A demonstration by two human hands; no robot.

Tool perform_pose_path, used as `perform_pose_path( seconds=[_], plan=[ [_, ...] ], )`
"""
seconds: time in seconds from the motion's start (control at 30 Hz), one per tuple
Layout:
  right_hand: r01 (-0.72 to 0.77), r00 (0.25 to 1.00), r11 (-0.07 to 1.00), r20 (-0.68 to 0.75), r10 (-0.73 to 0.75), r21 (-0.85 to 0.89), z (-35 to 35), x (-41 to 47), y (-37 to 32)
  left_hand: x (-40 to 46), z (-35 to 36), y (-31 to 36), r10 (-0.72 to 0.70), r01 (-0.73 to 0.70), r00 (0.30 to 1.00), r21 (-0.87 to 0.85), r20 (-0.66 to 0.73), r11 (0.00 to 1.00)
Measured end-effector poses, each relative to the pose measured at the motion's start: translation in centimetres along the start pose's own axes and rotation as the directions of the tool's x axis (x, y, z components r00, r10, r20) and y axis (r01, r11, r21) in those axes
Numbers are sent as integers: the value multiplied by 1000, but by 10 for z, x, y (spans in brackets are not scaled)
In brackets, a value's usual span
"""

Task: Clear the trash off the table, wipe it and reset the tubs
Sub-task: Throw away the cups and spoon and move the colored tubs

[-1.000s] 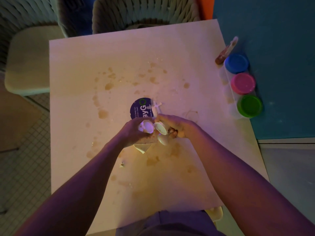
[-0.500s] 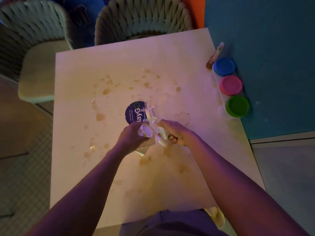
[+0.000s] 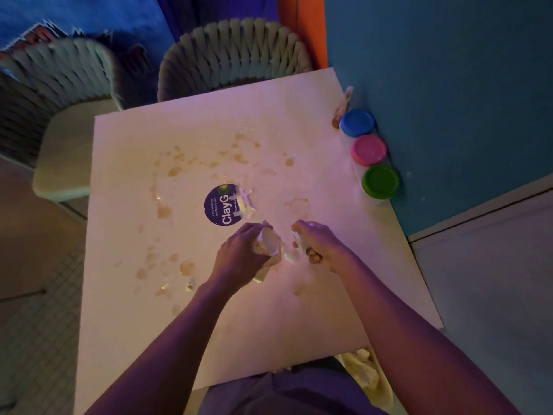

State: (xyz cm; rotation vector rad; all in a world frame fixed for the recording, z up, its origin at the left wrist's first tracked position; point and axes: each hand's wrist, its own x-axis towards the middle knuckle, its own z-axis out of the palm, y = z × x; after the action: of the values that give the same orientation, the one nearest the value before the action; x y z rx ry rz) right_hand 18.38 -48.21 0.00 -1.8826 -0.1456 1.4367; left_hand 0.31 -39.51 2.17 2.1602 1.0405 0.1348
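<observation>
Along the wall edge three lidded tubs [image 3: 368, 150] are standing. Mid-table [image 3: 143, 310], the left hand [image 3: 244, 255] is gripping crumpled trash [image 3: 269, 242]; right hand [image 3: 318, 244] is pinching a pale scrap [image 3: 292, 255].

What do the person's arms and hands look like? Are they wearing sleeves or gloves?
Both forearms are bare right up to the bottom edge of the picture, so no sleeves show. The left hand and the right hand have no gloves. I can see no watch, bracelet or ring, though the dim purple light makes small things hard to tell.
</observation>
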Motion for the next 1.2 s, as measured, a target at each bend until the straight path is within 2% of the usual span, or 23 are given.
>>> perform_pose_path(
  seconds=[0.33, 0.47, 0.6, 0.9, 1.2],
  plan=[
    [21, 954, 999, -299, -11, 28, -7, -53, 58, -32, 4, 11, 216, -218, 965, -3, 151, 976],
    [8, 914, 1000, -405, -4, 7, 3, -79, 89, -48, 6, 8, 317, -320, 922, -22, 222, 947],
    [-3, 851, 998, -524, 36, 64, 8, -107, 126, -66, 11, 12, 407, -415, 868, -34, 285, 909],
    [54, 709, 961, -688, 155, 272, -1, -169, 217, -105, 56, 48, 607, -634, 669, -96, 429, 767],
    [47, 557, 875, -740, 378, 482, -15, -234, 323, -166, 128, 87, 656, -760, 478, -98, 584, 642]
  ],
)
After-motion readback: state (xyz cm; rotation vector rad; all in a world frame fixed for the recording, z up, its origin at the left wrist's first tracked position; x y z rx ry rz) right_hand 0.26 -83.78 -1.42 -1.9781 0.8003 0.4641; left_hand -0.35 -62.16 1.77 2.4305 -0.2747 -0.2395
